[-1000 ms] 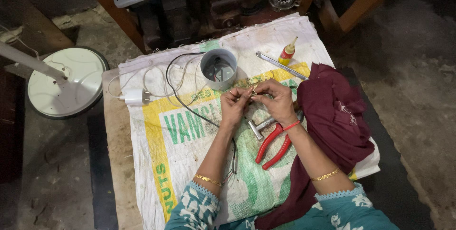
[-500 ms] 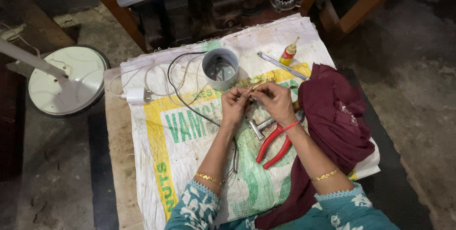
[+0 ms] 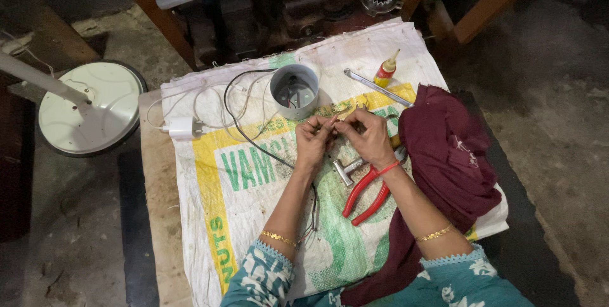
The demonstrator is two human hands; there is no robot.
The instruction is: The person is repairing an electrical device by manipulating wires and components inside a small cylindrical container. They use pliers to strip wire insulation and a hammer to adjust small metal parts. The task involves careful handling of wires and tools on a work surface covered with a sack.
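Together, the left hand (image 3: 312,142) and right hand (image 3: 366,137) pinch a thin wire end (image 3: 332,121) between closed fingertips, above the middle of the printed sack (image 3: 254,186). Just beyond sits a grey cup (image 3: 294,90); red pliers (image 3: 366,191) lie near the sack's right edge.

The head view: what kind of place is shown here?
Probably a small repair workshop for fans or electrical goods. A printed sack covers the workbench, red-handled pliers lie by the hands, and a white fan base stands on the bare floor.
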